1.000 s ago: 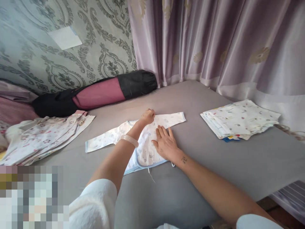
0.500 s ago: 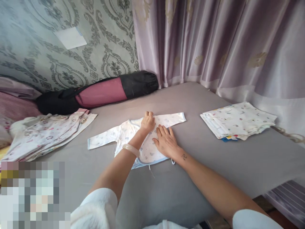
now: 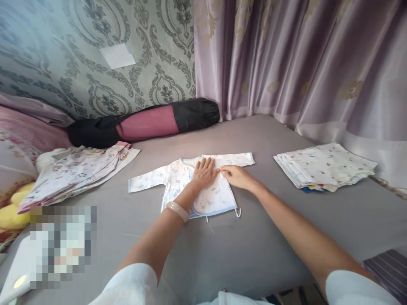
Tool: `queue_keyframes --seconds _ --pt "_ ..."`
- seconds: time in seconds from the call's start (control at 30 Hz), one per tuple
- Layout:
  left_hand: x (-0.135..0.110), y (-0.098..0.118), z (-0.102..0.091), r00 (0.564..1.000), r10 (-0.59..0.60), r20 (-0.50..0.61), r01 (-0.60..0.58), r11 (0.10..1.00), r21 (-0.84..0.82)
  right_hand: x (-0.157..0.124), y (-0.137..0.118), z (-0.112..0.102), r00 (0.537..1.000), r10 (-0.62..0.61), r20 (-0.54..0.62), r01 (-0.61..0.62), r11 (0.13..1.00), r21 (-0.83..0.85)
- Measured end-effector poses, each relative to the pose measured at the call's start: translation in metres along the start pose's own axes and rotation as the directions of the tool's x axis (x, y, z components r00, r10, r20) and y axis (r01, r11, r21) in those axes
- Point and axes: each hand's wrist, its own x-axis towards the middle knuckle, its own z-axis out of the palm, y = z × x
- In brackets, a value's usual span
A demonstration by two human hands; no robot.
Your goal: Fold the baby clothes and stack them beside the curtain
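Note:
A small white baby shirt [image 3: 219,198] with pale blue trim and a faint print lies spread on the grey bed sheet, sleeves stretched out to both sides. My left hand [image 3: 204,173] rests flat on its chest, fingers extended and pointing away from me; a pale bangle circles that wrist. At the shirt's right side, just below the sleeve, my right hand [image 3: 238,176] has thumb and fingers pinched together on the fabric edge. Thin ties hang from the blue hem. My left forearm hides part of the shirt's lower left.
Folded printed baby clothes [image 3: 330,165] are stacked at the right. Another pile of printed clothes [image 3: 82,169] lies at the left, beside a yellow plush item [image 3: 19,207]. A long black and pink bag [image 3: 149,123] lies along the wall. Curtains [image 3: 286,63] hang behind the bed.
My left hand has gone from curled fingers to lying flat on the shirt. My right hand has moved from flat on the front to a pinch at the right side edge.

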Motion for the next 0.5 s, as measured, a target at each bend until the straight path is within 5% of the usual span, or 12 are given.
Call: queue_keyframes --seconds 0.1,0.27,0.5 --pt "0.002 0.000 -0.001 1.000 0.010 0.030 -0.009 1.000 -0.016 0.014 0.024 -0.023 0.980 0.182 -0.084 -0.180 0.983 0.032" --pt "0.005 0.001 -0.007 0.995 0.003 0.096 0.000 0.999 -0.037 0.027 0.071 -0.046 0.813 0.490 -0.313 -0.537 0.840 -0.081" --pt "0.010 -0.003 -0.015 0.993 0.021 0.120 -0.020 1.000 -0.013 0.036 0.098 -0.043 0.754 0.634 -0.171 -0.657 0.727 -0.200"
